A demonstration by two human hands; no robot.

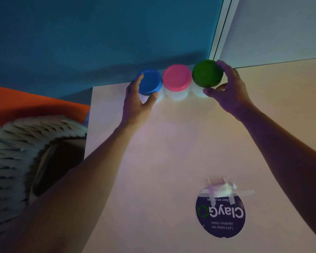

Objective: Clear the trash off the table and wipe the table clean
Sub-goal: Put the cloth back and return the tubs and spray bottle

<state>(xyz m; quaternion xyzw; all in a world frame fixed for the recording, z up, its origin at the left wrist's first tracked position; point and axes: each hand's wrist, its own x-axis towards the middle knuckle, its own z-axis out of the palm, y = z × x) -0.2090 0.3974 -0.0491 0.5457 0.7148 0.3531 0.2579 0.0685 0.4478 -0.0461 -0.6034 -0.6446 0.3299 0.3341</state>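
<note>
Three small clear tubs stand in a row at the far edge of the white table [171,152], against the blue wall. My left hand [137,101] grips the blue-lidded tub [150,82] at the left end, fingers around its side. The pink-lidded tub [177,78] stands between, touching both neighbours. My right hand [230,88] grips the green-lidded tub [206,73] at the right end, thumb in front and fingers behind its lid.
A round dark "ClayGo" sticker [220,216] is taped to the table near me. A woven basket [26,152] sits left of the table, beside an orange surface [35,105]. A white wall corner [263,30] rises at the back right.
</note>
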